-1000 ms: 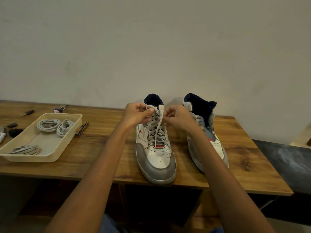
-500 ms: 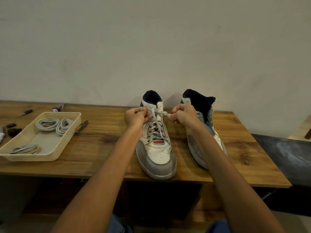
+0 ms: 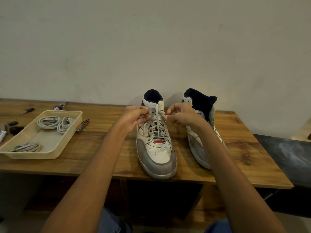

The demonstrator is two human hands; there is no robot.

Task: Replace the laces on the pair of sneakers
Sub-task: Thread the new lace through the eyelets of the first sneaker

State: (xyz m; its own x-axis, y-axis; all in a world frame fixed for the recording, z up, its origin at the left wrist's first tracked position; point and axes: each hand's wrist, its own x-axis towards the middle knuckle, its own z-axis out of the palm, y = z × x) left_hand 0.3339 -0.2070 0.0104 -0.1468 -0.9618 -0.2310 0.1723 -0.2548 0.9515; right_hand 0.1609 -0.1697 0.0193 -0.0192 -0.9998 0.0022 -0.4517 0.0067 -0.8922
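Hands [image 3: 134, 116] apart now, knot unclear

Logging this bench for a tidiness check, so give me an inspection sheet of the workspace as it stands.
Surface: wooden table, worn grain.
Job's things: laced sneaker; second sneaker beside it, lacing hidden; three coiled laces in a beige tray.
Clutter: small tools and dark bits at left, nail clipper by the tray.
Grippers: left hand and right hand pinch the lace ends.
Cables: nothing seen.
Surroundings: plain wall, dark bench at right.
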